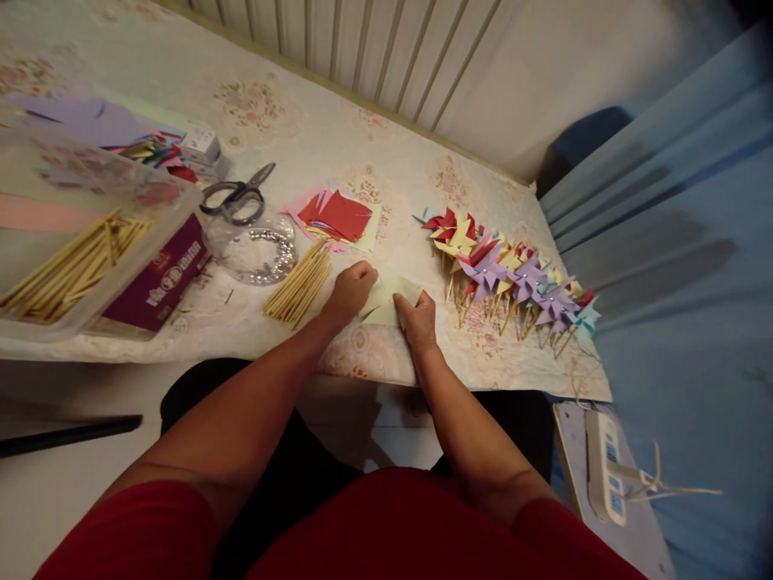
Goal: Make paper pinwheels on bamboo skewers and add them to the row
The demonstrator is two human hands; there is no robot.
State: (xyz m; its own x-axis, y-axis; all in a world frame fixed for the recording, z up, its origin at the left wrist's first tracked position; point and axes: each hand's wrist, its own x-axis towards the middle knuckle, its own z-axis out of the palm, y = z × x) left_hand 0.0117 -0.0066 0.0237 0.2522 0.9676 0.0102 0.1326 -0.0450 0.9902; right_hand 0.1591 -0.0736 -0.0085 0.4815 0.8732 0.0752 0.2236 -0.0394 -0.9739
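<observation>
pale green paper is on our bench, right of the stick bundle. our left grip and right grip look pinched closed at its edges, probably to steady it. red paper just beyond the bundle, likely for reach.

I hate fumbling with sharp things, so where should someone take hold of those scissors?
Probably by the handle loops, coming from above. The scissors lie flat, blades pointing rightward and away from the person. With the clear bead dish on the near side and the plastic tub to the left, a low reach might bump something.
</observation>
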